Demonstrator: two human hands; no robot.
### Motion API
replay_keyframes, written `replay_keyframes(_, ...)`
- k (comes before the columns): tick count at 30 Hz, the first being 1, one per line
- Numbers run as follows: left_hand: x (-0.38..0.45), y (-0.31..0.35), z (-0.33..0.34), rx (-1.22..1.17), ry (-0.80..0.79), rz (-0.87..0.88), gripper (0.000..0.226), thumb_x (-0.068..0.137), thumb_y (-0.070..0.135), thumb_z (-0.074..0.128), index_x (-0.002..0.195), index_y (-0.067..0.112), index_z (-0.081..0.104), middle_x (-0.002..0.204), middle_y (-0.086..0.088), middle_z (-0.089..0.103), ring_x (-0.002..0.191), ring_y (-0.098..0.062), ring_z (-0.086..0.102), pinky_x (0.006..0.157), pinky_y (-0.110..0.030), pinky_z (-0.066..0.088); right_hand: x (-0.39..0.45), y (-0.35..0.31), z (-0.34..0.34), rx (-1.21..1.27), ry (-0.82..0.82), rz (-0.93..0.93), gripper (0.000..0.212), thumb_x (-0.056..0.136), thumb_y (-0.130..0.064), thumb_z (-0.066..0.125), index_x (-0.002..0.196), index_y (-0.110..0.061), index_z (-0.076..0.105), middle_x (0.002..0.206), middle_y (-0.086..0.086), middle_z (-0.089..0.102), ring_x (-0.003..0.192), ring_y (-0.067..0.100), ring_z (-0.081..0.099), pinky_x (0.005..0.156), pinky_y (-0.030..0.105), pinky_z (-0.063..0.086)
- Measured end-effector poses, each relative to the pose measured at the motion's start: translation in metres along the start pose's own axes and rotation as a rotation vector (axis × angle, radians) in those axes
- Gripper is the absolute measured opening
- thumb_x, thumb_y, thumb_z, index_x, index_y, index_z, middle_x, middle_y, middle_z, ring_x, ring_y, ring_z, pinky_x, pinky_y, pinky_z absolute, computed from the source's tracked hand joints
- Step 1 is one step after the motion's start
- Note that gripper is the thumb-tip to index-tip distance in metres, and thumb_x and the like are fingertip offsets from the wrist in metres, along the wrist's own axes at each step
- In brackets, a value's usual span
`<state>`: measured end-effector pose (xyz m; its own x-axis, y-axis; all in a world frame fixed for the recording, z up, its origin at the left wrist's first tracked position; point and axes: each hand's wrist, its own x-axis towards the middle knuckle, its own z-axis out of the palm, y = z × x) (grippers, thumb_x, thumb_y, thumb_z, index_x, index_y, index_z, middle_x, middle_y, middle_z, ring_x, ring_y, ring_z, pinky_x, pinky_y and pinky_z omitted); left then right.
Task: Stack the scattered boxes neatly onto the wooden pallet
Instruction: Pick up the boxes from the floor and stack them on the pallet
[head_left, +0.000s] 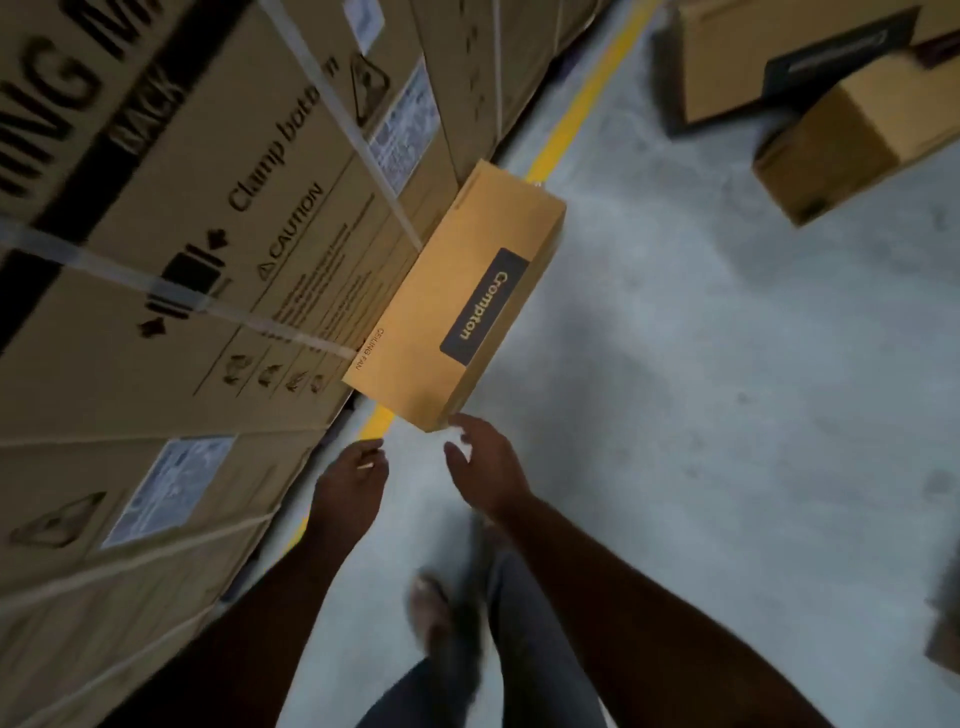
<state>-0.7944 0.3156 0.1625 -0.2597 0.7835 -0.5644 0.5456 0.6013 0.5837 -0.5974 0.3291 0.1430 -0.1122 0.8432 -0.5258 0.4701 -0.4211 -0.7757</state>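
Note:
A long yellow-brown box (457, 296) with a dark "Crompton" label lies on the grey floor beside a wall of big cartons. My right hand (485, 467) hovers just below the box's near corner, fingers spread and relaxed, a fingertip at or very near the corner. My left hand (353, 483) hangs a little left of it, fingers loosely curled, holding nothing. Two more scattered boxes lie at the top right: a large one with a dark label (779, 57) and a smaller plain one (852, 140). No wooden pallet is in view.
Tall strapped cartons (182, 234) printed "CAUTION" fill the left side. A yellow floor line (587, 98) runs along their base. My legs and a foot (431, 608) are below the hands. Another box edge (945, 644) shows at the right border.

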Motion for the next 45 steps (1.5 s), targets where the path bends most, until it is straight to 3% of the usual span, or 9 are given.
replay_keyframes(10,0.207,-0.049,0.030,0.217,-0.075,-0.007,0.059,0.097,0.031,0.069,0.150,0.013,0.048,0.154,-0.010,0.049,0.139,-0.029,0.048,0.111,-0.044,0.044,0.149,0.088,0.131,-0.624,-0.324,-0.002,0.070,0.109,-0.056,0.028,0.168,-0.030,0.001,0.174,-0.011,-0.015,0.160,0.018,-0.017,0.126,0.061,0.004)
replay_keyframes(14,0.225,-0.060,0.033,0.196,-0.047,0.170,0.041,0.107,0.033,0.052,0.138,0.006,0.057,0.137,-0.015,0.060,0.128,-0.031,0.056,0.107,-0.046,0.046,0.098,0.136,0.134,-0.576,0.195,-0.127,0.054,0.103,-0.038,0.045,0.155,-0.023,0.050,0.169,-0.004,0.033,0.157,0.032,0.029,0.121,0.062,0.026)
replay_keyframes(17,0.235,-0.070,0.039,0.233,-0.116,0.152,0.054,0.109,0.043,0.042,0.134,-0.002,0.055,0.132,-0.026,0.059,0.125,-0.040,0.055,0.107,-0.052,0.044,0.056,0.172,0.119,-0.181,0.496,0.282,0.052,0.099,-0.049,0.043,0.142,-0.025,0.061,0.147,0.007,0.061,0.137,0.037,0.055,0.106,0.053,0.050)
replay_keyframes(22,0.236,-0.088,0.090,0.382,-0.466,-0.061,0.094,0.095,0.057,0.062,0.164,0.012,0.017,0.170,-0.008,0.021,0.154,-0.030,0.027,0.123,-0.050,0.029,0.052,0.198,0.092,0.415,0.447,0.609,0.102,0.077,-0.099,0.034,0.162,-0.043,0.027,0.160,-0.005,0.048,0.146,0.023,0.045,0.122,0.050,0.035)
replay_keyframes(25,0.242,-0.092,0.123,0.255,-0.466,-0.044,0.091,0.081,0.054,0.081,0.152,0.014,0.041,0.151,-0.006,0.053,0.136,-0.029,0.053,0.111,-0.049,0.046,0.064,0.207,0.091,0.575,0.451,0.581,0.087,0.091,-0.068,0.063,0.163,-0.039,0.024,0.155,-0.013,0.046,0.120,-0.016,0.056,0.096,0.009,0.047)
replay_keyframes(29,0.258,-0.087,0.133,0.219,-0.423,-0.091,0.096,0.065,0.049,0.093,0.141,0.011,0.049,0.134,-0.007,0.063,0.113,-0.026,0.065,0.096,-0.043,0.056,0.070,0.212,0.095,0.870,0.311,0.715,0.096,0.093,-0.046,0.075,0.164,-0.043,0.010,0.168,-0.005,0.032,0.150,0.028,0.039,0.114,0.053,0.043)
replay_keyframes(36,0.192,-0.032,0.109,0.035,-0.428,-0.085,0.103,0.052,0.053,0.100,0.128,0.014,0.042,0.127,-0.007,0.062,0.110,-0.020,0.069,0.091,-0.041,0.060,-0.001,0.173,0.044,0.752,0.534,0.503,0.073,0.099,-0.024,0.071,0.160,-0.035,0.033,0.150,-0.006,0.057,0.135,0.019,0.057,0.113,0.046,0.048)
replay_keyframes(40,0.087,0.010,0.084,-0.080,-0.527,-0.085,0.066,0.068,0.038,0.091,0.126,0.037,0.059,0.118,0.004,0.074,0.101,-0.014,0.072,0.065,-0.016,0.056,-0.064,0.133,-0.017,0.834,0.555,0.507,0.069,0.100,-0.023,0.069,0.160,-0.033,0.036,0.147,-0.004,0.060,0.131,0.019,0.061,0.112,0.047,0.051)
replay_keyframes(45,-0.055,0.061,0.038,-0.188,-0.550,-0.106,0.044,0.086,0.030,0.082,0.125,0.042,0.063,0.113,0.022,0.074,0.100,-0.001,0.070,0.078,-0.028,0.051,-0.163,0.076,-0.087,0.791,0.489,0.510,0.061,0.100,-0.028,0.069,0.155,-0.034,0.045,0.136,-0.004,0.066,0.122,0.022,0.064,0.101,0.047,0.057)
